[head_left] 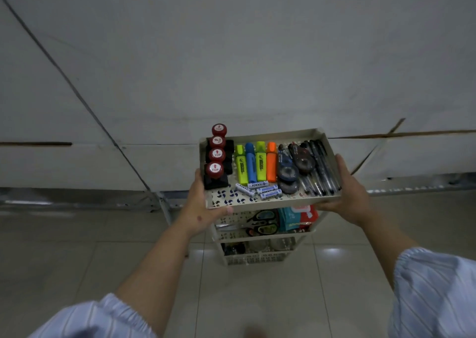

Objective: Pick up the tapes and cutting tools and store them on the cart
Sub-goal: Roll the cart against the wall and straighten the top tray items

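A small cream three-tier cart (268,256) stands on the tiled floor. Both hands hold its top tray (260,202): my left hand (203,206) grips the near left corner, my right hand (346,192) grips the right side. The tray carries red stamps (215,169), several highlighters (255,164), correction tape dispensers (296,165), batteries (262,189) and black pens (320,167). On the middle shelf lie black-handled scissors (260,224) beside teal and red packets (298,216), partly hidden under the tray. The bottom shelf holds dark and clear items that I cannot make out.
A pale wall (231,54) with panel seams rises just behind the cart. A metal rail (77,203) runs along its base. Glossy beige floor tiles (103,247) spread around the cart on all sides.
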